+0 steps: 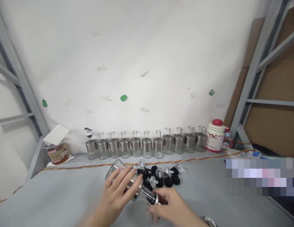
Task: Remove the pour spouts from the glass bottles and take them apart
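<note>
My left hand (119, 191) is wrapped round a glass bottle (144, 193) with a brushed-metal sleeve. The bottle lies tilted over the grey table, its base to the upper left and its neck toward my right hand (171, 203). The right fingers are closed round the pour spout (157, 199) at the mouth; its black plug shows inside the neck, and the rest is hidden by the fingers. Just beyond the hands lies a loose pile of black stoppers (168, 182) and clear plastic pieces (153, 182) with stems.
Along the white wall stands a row of several similar bottles (147, 145), the leftmost fitted with a spout (88, 131). A white-and-red jar (215, 137) ends the row. At left sits a tub (58, 154). A red-yellow twisted cord (90, 166) crosses the table. Grey metal posts (251, 69) frame both sides.
</note>
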Demonstrator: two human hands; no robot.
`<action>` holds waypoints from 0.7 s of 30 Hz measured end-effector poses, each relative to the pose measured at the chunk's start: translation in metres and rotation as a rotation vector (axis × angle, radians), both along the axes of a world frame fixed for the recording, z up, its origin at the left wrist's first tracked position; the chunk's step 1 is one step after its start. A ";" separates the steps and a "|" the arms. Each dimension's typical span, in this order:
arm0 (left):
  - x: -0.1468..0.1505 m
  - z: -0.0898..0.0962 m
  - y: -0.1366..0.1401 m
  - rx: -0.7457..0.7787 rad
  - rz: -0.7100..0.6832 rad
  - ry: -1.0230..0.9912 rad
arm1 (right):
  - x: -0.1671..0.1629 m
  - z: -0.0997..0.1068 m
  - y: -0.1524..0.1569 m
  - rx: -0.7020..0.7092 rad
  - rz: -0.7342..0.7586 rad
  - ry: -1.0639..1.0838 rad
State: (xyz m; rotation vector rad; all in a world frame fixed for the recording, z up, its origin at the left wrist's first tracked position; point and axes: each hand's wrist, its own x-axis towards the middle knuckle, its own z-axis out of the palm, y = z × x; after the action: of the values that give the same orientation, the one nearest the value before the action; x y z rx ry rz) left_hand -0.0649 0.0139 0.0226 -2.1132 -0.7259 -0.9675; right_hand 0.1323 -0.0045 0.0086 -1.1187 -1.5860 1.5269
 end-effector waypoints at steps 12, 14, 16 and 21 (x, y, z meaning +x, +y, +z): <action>-0.010 0.016 -0.002 0.187 0.026 0.029 | 0.000 0.004 0.000 -0.137 0.131 0.185; -0.009 0.012 0.001 0.114 0.041 0.033 | 0.001 0.000 0.001 0.121 0.003 -0.023; -0.007 0.007 0.004 0.027 0.050 0.034 | 0.003 -0.004 0.000 0.383 -0.140 -0.239; -0.010 0.001 0.014 -0.163 0.121 -0.043 | 0.009 -0.011 0.000 0.827 -0.249 -0.452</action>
State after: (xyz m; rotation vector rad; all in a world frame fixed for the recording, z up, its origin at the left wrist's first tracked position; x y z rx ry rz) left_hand -0.0750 0.0277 0.0236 -2.1651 -0.9719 -0.9167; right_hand 0.1409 -0.0048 -0.0028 -1.1288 -1.9944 0.3607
